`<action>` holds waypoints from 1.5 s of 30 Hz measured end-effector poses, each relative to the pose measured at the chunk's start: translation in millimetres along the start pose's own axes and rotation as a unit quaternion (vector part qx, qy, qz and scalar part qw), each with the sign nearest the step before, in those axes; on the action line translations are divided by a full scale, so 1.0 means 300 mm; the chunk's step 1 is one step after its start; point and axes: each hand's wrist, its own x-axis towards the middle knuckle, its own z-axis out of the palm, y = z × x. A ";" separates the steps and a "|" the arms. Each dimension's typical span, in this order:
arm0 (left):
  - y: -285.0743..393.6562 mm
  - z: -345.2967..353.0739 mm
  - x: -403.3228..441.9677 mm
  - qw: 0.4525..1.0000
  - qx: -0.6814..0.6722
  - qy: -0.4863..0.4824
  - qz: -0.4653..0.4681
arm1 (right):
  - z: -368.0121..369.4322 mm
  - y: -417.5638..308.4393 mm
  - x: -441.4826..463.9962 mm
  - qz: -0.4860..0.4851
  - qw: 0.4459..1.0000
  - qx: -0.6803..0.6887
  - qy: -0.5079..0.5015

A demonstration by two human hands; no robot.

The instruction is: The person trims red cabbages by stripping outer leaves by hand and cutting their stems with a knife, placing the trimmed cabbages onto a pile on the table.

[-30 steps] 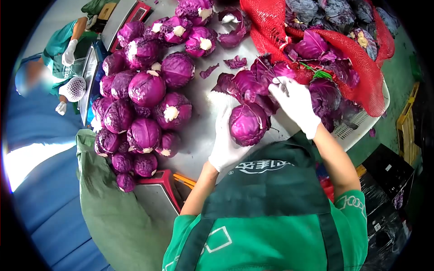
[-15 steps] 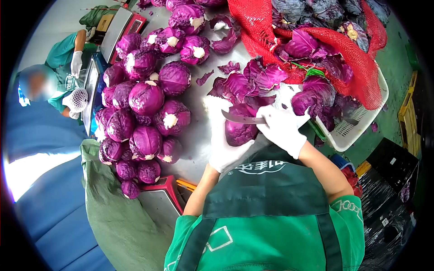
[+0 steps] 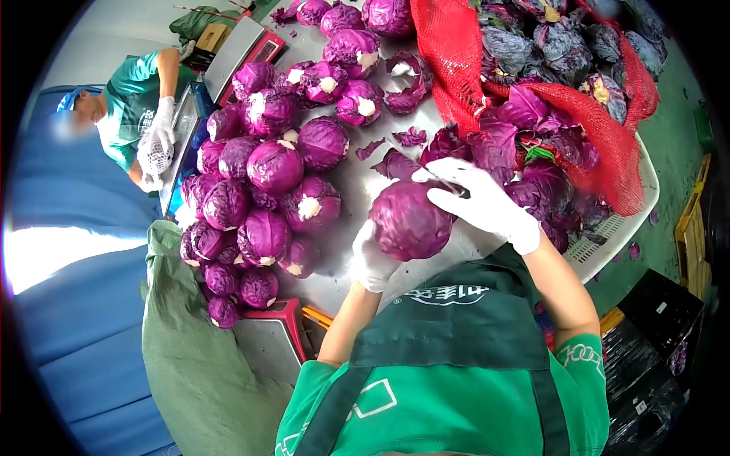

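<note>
A red cabbage (image 3: pixel 411 222) rests in my left hand (image 3: pixel 372 262), which cups it from the left and below, in front of my apron. My right hand (image 3: pixel 487 199) is closed around a knife (image 3: pixel 442 182) at the cabbage's upper right side. Much of the knife is hidden by the gloved fingers and is hard to make out. Both hands wear white gloves. Loose purple leaves (image 3: pixel 494 143) lie on the metal table (image 3: pixel 353 182) beyond the right hand.
Red cabbages (image 3: pixel 275 167) with pale cut stems are heaped on the left. At the right, a white crate (image 3: pixel 648 178) and red net bag (image 3: pixel 445 61) hold leaves and darker cabbages (image 3: pixel 563 49). A red-edged scale (image 3: pixel 289 323) sits near left. A co-worker (image 3: pixel 141 99) stands far left.
The cabbage has come up nearer to me and turned, showing a smooth, whole round side. The knife blade no longer lies across it; my right hand has shifted slightly. The view has swung a little.
</note>
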 end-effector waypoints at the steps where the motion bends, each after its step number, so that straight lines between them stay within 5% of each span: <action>1: -0.021 0.008 0.005 0.998 -0.055 -0.014 0.008 | -0.001 -0.019 0.004 0.050 0.997 0.054 -0.009; 6: -0.029 0.058 0.028 0.999 0.007 0.024 0.043 | 0.007 -0.020 -0.014 0.100 0.992 0.071 0.021; 8: -0.031 0.109 0.029 0.984 0.137 0.028 0.109 | 0.038 -0.055 -0.025 -0.019 0.993 -0.107 0.037; 10: -0.044 0.108 0.044 0.983 0.121 0.055 0.130 | 0.072 -0.062 -0.035 -0.075 0.954 -0.282 0.063; 13: -0.049 0.107 0.048 0.963 0.192 0.067 0.179 | 0.057 -0.055 -0.026 0.003 0.988 -0.130 0.078; 14: -0.041 0.097 0.046 0.970 0.177 0.050 0.158 | 0.045 -0.041 -0.031 0.051 0.993 -0.035 0.097; 17: -0.008 0.065 0.047 0.998 0.025 0.059 0.015 | -0.113 0.061 -0.013 0.046 0.956 -0.116 0.265; 18: -0.006 0.062 0.043 0.998 0.023 0.057 0.020 | -0.185 0.074 -0.013 0.128 0.937 -0.202 0.253; 19: -0.002 0.057 0.038 0.994 -0.083 -0.009 -0.076 | -0.216 0.108 -0.016 0.022 0.874 -0.427 0.231; 20: 0.005 0.050 0.037 0.965 -0.183 -0.079 -0.170 | -0.218 0.120 -0.051 0.049 0.861 -0.459 0.215; 23: -0.039 0.022 0.038 0.939 -0.293 -0.044 -0.173 | -0.174 0.167 -0.045 0.082 0.920 -0.309 0.224; 25: -0.036 0.042 0.046 0.905 -0.380 -0.033 -0.189 | -0.123 0.172 -0.029 0.033 0.910 -0.344 0.228; 26: -0.023 0.051 0.050 0.906 -0.381 -0.039 -0.179 | -0.096 0.175 -0.025 -0.011 0.891 -0.394 0.225; 30: 0.086 0.097 0.064 0.955 -0.272 -0.077 -0.092 | -0.014 0.135 -0.018 0.097 0.874 -0.469 0.078; 34: 0.356 0.272 0.032 0.975 0.095 -0.060 0.190 | 0.004 0.218 -0.043 0.135 0.844 -0.519 0.032; 35: 0.441 0.285 0.042 0.954 0.146 -0.021 0.262 | 0.001 0.216 -0.044 0.150 0.842 -0.517 0.023; 37: 0.604 0.360 0.060 0.823 0.395 0.053 0.404 | -0.020 0.225 -0.072 0.138 0.844 -0.518 0.022; 39: 0.791 0.376 0.114 0.547 0.643 0.188 0.502 | -0.053 0.215 -0.113 0.137 0.854 -0.502 0.019; 41: 0.934 0.381 0.167 0.385 0.735 0.248 0.500 | -0.100 0.220 -0.177 0.136 0.847 -0.514 0.013; 43: 1.135 0.283 0.224 0.110 0.820 0.276 0.490 | -0.140 0.217 -0.248 0.149 0.851 -0.503 0.020; 44: 1.148 0.348 0.194 0.146 0.862 0.303 0.380 | -0.168 0.241 -0.307 0.137 0.850 -0.507 0.035; 45: 1.195 0.286 0.202 0.121 0.845 0.339 0.396 | -0.196 0.233 -0.374 0.174 0.848 -0.498 0.047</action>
